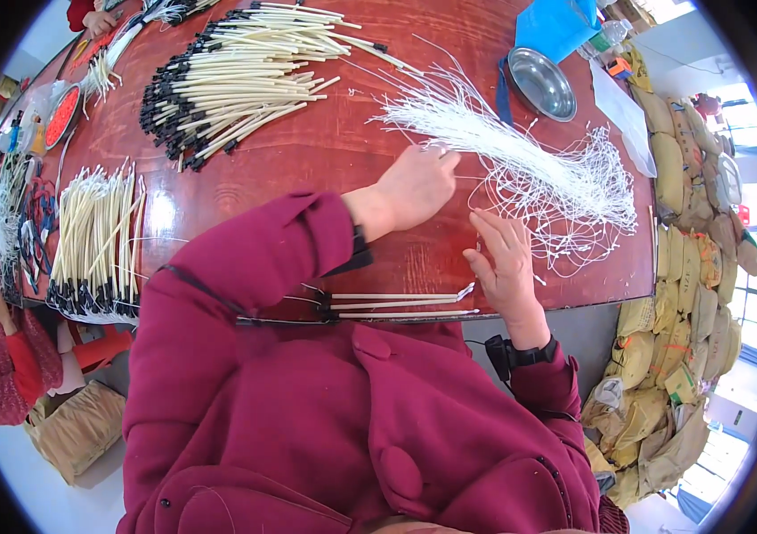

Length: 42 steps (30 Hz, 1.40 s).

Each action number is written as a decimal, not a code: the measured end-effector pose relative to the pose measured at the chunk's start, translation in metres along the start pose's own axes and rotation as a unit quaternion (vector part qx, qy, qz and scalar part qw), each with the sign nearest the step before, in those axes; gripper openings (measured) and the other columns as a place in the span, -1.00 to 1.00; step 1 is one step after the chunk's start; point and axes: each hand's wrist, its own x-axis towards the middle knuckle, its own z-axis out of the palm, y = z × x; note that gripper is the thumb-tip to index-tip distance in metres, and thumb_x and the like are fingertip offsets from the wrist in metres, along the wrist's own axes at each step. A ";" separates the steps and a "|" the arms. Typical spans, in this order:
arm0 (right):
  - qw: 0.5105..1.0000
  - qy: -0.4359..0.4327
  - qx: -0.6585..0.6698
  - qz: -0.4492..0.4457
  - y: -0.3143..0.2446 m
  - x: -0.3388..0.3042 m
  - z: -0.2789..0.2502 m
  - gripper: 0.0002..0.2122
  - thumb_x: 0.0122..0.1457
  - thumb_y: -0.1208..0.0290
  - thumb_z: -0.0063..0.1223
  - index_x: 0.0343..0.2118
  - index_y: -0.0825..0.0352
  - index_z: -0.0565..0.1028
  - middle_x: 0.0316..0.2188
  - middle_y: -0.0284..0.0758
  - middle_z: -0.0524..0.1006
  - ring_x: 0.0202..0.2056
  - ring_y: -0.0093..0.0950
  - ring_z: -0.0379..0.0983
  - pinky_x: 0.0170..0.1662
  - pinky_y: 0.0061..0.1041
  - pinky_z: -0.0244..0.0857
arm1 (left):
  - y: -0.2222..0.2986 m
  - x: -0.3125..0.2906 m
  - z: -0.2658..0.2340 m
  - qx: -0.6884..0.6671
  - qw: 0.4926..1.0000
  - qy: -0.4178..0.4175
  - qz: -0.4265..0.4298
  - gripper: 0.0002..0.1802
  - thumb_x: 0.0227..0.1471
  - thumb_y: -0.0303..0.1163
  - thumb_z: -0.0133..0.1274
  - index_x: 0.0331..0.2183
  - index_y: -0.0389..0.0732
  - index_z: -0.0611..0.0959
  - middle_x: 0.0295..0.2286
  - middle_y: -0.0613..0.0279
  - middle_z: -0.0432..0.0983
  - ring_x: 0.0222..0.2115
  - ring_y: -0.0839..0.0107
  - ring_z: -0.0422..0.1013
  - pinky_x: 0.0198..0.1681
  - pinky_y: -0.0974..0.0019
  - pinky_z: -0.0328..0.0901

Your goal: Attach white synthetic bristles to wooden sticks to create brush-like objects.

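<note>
My left hand [414,189] reaches across the table to the near left end of a loose bundle of thin white strings [530,165]. Its fingers are closed in a pinch at the bundle's edge, and a fine strand runs from them to the right. My right hand [506,260] hovers by the near edge of the bundle, fingers stretched and thumb apart. Just left of it, a few pale sticks [396,303] with black ends at the left lie along the table's front edge.
A large heap of pale sticks with black ends [236,80] lies at the far left; another bunch [93,236] is nearer. A metal bowl [542,84] and blue container [556,28] stand far right. Filled sacks [672,311] are stacked beyond the right edge. Other people's hands show at left.
</note>
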 end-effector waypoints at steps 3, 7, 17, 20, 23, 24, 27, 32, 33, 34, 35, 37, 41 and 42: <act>1.000 0.003 0.009 0.014 0.003 -0.001 0.000 -0.57 0.17 0.33 0.24 0.08 0.42 0.53 0.05 -0.18 0.55 -0.07 -0.18 0.42 0.07 -0.25 0.29 | 0.001 -0.042 -0.019 -0.025 0.999 -0.007 -0.042 -0.88 0.05 -0.41 0.10 -0.35 -0.23 0.64 -0.27 0.15 0.46 -0.13 0.21 0.45 -0.15 0.14 0.41; 1.000 -0.016 0.020 -0.004 -0.007 0.009 0.007 -0.57 0.16 0.38 0.23 0.09 0.41 0.52 0.08 -0.18 0.53 -0.04 -0.18 0.41 0.09 -0.25 0.28 | -0.003 -0.072 -0.029 -0.042 0.995 -0.004 -0.090 -0.89 0.02 -0.41 0.14 -0.38 -0.23 0.61 -0.29 0.17 0.44 -0.15 0.20 0.42 -0.14 0.12 0.37; 0.995 -0.082 -0.059 -0.027 -0.013 0.028 0.025 -0.41 0.18 0.29 0.22 0.26 0.37 0.38 0.29 -0.18 0.34 0.11 -0.17 0.30 0.21 -0.19 0.19 | 0.004 -0.089 -0.037 0.052 0.997 -0.035 -0.048 -0.88 0.08 -0.41 0.11 -0.32 -0.24 0.58 -0.30 0.16 0.46 -0.23 0.18 0.45 -0.20 0.13 0.31; 0.987 -0.120 -0.095 -0.041 -0.009 0.028 0.027 -0.38 0.19 0.22 0.20 0.28 0.35 0.36 0.32 -0.20 0.30 0.16 -0.15 0.26 0.25 -0.17 0.16 | 0.002 -0.089 -0.037 -0.090 0.979 -0.090 -0.158 -0.92 0.17 -0.43 0.04 -0.31 -0.24 0.56 -0.36 0.08 0.52 -0.30 0.09 0.50 -0.20 0.07 0.33; 0.985 -0.151 -0.077 -0.025 -0.010 0.027 0.026 -0.38 0.20 0.14 0.18 0.28 0.33 0.37 0.33 -0.22 0.29 0.22 -0.13 0.20 0.28 -0.16 0.12 | -0.009 -0.108 -0.039 -0.203 0.956 -0.021 -0.209 -0.94 0.19 -0.46 0.03 -0.31 -0.25 0.54 -0.41 0.02 0.54 -0.35 0.01 0.52 -0.24 0.04 0.34; 0.985 -0.149 -0.077 -0.025 -0.009 0.026 0.026 -0.38 0.20 0.14 0.18 0.28 0.33 0.37 0.33 -0.22 0.29 0.22 -0.13 0.20 0.28 -0.16 0.12 | -0.014 -0.115 -0.041 -0.260 0.938 0.013 -0.230 -0.95 0.20 -0.48 0.02 -0.31 -0.25 0.53 -0.43 -0.02 0.55 -0.37 -0.03 0.52 -0.25 0.03 0.35; 0.989 -0.138 -0.051 -0.017 -0.005 0.021 0.029 -0.37 0.21 0.10 0.16 0.28 0.32 0.37 0.34 -0.22 0.28 0.26 -0.13 0.18 0.31 -0.15 0.10 | -0.024 -0.139 -0.058 -0.272 0.925 0.035 -0.262 -0.94 0.17 -0.51 0.05 -0.30 -0.27 0.50 -0.47 -0.05 0.54 -0.40 -0.07 0.51 -0.30 0.02 0.35; 0.990 -0.125 -0.055 -0.021 -0.006 0.016 0.032 -0.38 0.21 0.09 0.15 0.28 0.32 0.38 0.34 -0.22 0.28 0.27 -0.13 0.18 0.32 -0.15 0.09 | -0.030 -0.159 -0.077 -0.278 0.903 0.042 -0.324 -0.85 0.10 -0.55 0.11 -0.29 -0.30 0.47 -0.53 -0.08 0.53 -0.45 -0.07 0.51 -0.35 0.02 0.35; 0.990 -0.126 -0.055 -0.022 -0.007 0.016 0.032 -0.38 0.22 0.09 0.15 0.28 0.32 0.38 0.34 -0.22 0.29 0.27 -0.13 0.18 0.32 -0.15 0.09 | -0.030 -0.162 -0.079 -0.276 0.903 0.043 -0.326 -0.85 0.10 -0.55 0.11 -0.29 -0.30 0.47 -0.53 -0.08 0.53 -0.45 -0.07 0.51 -0.35 0.02 0.35; 0.990 -0.126 -0.056 -0.023 -0.008 0.016 0.032 -0.38 0.22 0.09 0.15 0.28 0.32 0.38 0.33 -0.21 0.29 0.27 -0.13 0.18 0.32 -0.15 0.09 | -0.031 -0.166 -0.081 -0.258 0.903 0.035 -0.341 -0.85 0.09 -0.56 0.12 -0.30 -0.30 0.47 -0.53 -0.08 0.53 -0.45 -0.06 0.52 -0.34 0.03 0.35; 0.990 -0.127 -0.056 -0.025 -0.009 0.015 0.031 -0.38 0.22 0.09 0.15 0.28 0.32 0.38 0.33 -0.21 0.29 0.27 -0.13 0.17 0.32 -0.15 0.09 | -0.032 -0.169 -0.083 -0.240 0.902 0.027 -0.357 -0.84 0.09 -0.56 0.13 -0.30 -0.30 0.47 -0.53 -0.08 0.53 -0.45 -0.06 0.52 -0.33 0.03 0.35; 0.991 -0.123 -0.052 -0.026 -0.009 0.014 0.031 -0.38 0.22 0.09 0.15 0.28 0.32 0.39 0.33 -0.20 0.29 0.27 -0.13 0.18 0.32 -0.15 0.10 | -0.034 -0.173 -0.086 -0.221 0.900 0.020 -0.374 -0.84 0.08 -0.56 0.13 -0.30 -0.30 0.47 -0.54 -0.08 0.53 -0.45 -0.05 0.52 -0.33 0.03 0.36; 0.992 -0.117 -0.041 -0.027 -0.005 0.012 0.030 -0.38 0.21 0.09 0.16 0.27 0.32 0.40 0.33 -0.19 0.30 0.27 -0.12 0.18 0.32 -0.15 0.10 | -0.038 -0.180 -0.092 -0.213 0.896 -0.011 -0.390 -0.82 0.09 -0.53 0.11 -0.27 -0.29 0.44 -0.46 -0.16 0.57 -0.32 -0.18 0.52 -0.27 -0.12 0.36; 0.992 -0.119 -0.040 -0.026 -0.003 0.012 0.030 -0.39 0.21 0.09 0.15 0.27 0.32 0.40 0.32 -0.18 0.30 0.27 -0.12 0.18 0.32 -0.15 0.10 | -0.039 -0.182 -0.090 -0.196 0.904 -0.003 -0.381 -0.80 0.09 -0.50 0.13 -0.26 -0.28 0.44 -0.46 -0.16 0.57 -0.32 -0.19 0.52 -0.27 -0.12 0.36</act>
